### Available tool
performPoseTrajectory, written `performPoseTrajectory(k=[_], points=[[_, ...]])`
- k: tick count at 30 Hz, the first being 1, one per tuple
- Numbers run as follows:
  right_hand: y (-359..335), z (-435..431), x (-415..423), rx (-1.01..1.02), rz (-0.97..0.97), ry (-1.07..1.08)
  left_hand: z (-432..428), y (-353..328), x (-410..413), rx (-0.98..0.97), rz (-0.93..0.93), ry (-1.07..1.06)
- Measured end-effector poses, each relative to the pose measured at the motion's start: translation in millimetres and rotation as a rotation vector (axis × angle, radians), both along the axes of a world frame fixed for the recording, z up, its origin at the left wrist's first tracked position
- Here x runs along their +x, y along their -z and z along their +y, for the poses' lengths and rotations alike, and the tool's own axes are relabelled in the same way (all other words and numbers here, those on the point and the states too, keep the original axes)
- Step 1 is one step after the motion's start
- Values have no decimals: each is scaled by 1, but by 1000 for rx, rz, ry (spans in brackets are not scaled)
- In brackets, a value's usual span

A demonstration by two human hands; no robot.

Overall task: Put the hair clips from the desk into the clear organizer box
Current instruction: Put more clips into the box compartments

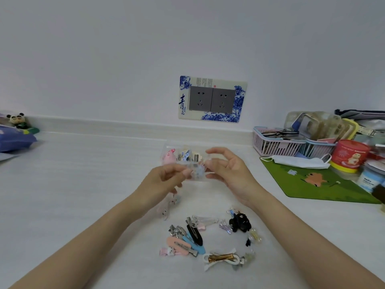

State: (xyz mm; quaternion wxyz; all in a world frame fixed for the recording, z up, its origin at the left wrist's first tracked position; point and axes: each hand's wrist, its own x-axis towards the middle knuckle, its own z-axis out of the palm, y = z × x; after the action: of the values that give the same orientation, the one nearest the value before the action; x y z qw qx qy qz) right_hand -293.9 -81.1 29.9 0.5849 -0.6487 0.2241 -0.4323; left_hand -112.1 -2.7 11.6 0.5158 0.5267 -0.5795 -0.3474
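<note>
The clear organizer box point(173, 146) stands on the white desk at mid-frame, with a pink clip and several others inside. Over its near edge my left hand point(164, 180) pinches a pale blue flower clip point(198, 172) between thumb and fingers. My right hand point(227, 167) hovers beside it with fingers spread and curled, touching the clip's white end; whether it grips is unclear. Several loose hair clips point(187, 240) lie near me: pink, blue and black flat clips, a black claw clip point(239, 223), a white bow clip point(221, 258). Two pale clips point(169, 205) lie under my left wrist.
A green mouse mat point(316, 180) with a white face mask point(298, 161) lies to the right. Behind it stand pink baskets point(277, 147), a red tin point(350, 155) and jars. A blue packet point(14, 140) and panda figure sit far left. Wall sockets are behind.
</note>
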Motion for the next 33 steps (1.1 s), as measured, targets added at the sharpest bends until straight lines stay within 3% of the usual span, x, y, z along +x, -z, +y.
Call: performPoseTrajectory(k=[2,4,7,10,14,19,26,30,33], points=[[-12,-17,-3,-56,16,156,-5,5,7,-287,-190,-189],[-24,-38,-7,-112,57,284,-10,8,15,-403,-472,-214],[-31,-65,-5,-172,170,359,-19,18,21,-323,-811,-169],[-23,-86,2,-188,276,408,-26,28,25,-231,-995,-166],[-9,-101,9,-264,469,416,-26,21,33,-288,-1044,-207],[2,-95,10,-385,622,304,-20,14,38,-221,-1011,-239],[-1,-94,12,-452,621,343,-15,9,42,-205,-971,-251],[-1,-91,15,-444,789,243,-16,11,46,-206,-943,-264],[0,-84,16,-511,849,286,-15,12,49,-201,-925,-267]])
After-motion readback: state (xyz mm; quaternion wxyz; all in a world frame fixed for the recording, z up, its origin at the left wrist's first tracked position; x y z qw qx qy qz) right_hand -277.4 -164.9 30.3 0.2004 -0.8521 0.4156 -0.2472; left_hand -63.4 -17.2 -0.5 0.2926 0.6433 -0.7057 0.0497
